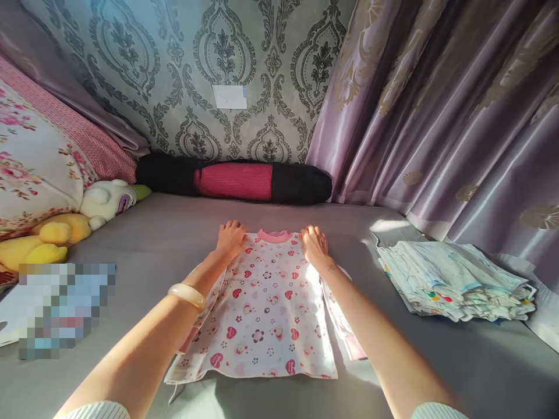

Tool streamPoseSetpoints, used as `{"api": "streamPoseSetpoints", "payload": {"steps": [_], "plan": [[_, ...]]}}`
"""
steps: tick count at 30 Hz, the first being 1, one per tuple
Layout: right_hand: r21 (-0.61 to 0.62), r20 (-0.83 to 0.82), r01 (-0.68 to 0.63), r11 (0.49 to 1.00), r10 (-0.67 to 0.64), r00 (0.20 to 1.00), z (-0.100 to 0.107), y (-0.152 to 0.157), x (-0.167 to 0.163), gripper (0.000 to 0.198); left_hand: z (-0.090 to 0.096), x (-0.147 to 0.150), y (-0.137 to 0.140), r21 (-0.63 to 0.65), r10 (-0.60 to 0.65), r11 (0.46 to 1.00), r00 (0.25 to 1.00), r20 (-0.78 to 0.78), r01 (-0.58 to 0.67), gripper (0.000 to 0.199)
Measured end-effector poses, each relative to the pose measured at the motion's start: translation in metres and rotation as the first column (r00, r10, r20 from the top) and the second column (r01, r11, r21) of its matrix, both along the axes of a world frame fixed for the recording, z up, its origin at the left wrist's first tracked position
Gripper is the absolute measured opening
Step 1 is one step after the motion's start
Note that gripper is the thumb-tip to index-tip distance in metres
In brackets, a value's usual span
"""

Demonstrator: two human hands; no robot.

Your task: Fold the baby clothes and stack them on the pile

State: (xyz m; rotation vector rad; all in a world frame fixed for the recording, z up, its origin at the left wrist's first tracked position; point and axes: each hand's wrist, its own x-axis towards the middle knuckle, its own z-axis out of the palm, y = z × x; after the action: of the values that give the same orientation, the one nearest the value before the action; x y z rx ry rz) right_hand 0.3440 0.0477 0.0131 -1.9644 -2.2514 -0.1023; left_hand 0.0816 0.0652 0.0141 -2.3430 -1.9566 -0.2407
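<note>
A small long-sleeved shirt (266, 302) lies spread on the grey sheet, white with red hearts, dark flowers and a pink collar. Its collar points away from me and its hem toward me. At the left shoulder, my left hand (231, 237) is closed on the fabric, fingers curled. My right hand (314, 241) grips the other shoulder in the same way. The sleeves run down beside the body, partly hidden under my forearms. A pale bangle (187, 295) circles my left forearm.
A stack of folded pale cloths (458, 279) lies at right by the purple curtain (437, 116). A black and red roll bag (236, 179) lies along the wall. Plush toys (56, 233), a floral pillow (35, 151) and a blurred flat item (65, 308) are at left on the grey sheet (148, 244).
</note>
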Motion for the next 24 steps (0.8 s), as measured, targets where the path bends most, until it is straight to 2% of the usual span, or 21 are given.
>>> {"api": "streamPoseSetpoints", "payload": {"steps": [4, 6, 10, 13, 19, 24], "plan": [[-0.021, -0.030, -0.124, 0.992, 0.123, 0.992, -0.009, -0.018, -0.025, 0.040, -0.008, 0.023, -0.013, -0.036, -0.228, 0.972, 0.972, 0.049, 0.230, 0.033], [-0.036, -0.058, -0.127, 0.991, 0.125, 0.990, -0.018, -0.024, -0.035, 0.046, -0.018, 0.029, -0.017, -0.062, -0.292, 0.952, 0.951, 0.098, 0.299, 0.036], [-0.100, -0.072, -0.064, 0.993, 0.057, 0.996, -0.034, -0.029, -0.043, 0.060, -0.040, 0.029, -0.020, -0.148, -0.216, 0.962, 0.972, 0.096, 0.229, 0.057], [-0.148, -0.094, -0.063, 0.987, 0.050, 0.994, -0.036, -0.029, -0.041, 0.062, -0.048, 0.026, -0.019, -0.196, -0.173, 0.964, 0.983, 0.064, 0.182, 0.062], [-0.187, -0.124, -0.058, 0.981, 0.035, 0.992, -0.029, -0.029, -0.042, 0.064, -0.050, 0.027, -0.017, -0.193, -0.169, 0.966, 0.985, 0.034, 0.172, 0.062], [-0.238, -0.126, -0.098, 0.966, 0.069, 0.990, -0.013, -0.043, -0.039, 0.058, -0.050, 0.027, -0.019, -0.162, -0.165, 0.972, 0.985, 0.049, 0.171, 0.060]]}}
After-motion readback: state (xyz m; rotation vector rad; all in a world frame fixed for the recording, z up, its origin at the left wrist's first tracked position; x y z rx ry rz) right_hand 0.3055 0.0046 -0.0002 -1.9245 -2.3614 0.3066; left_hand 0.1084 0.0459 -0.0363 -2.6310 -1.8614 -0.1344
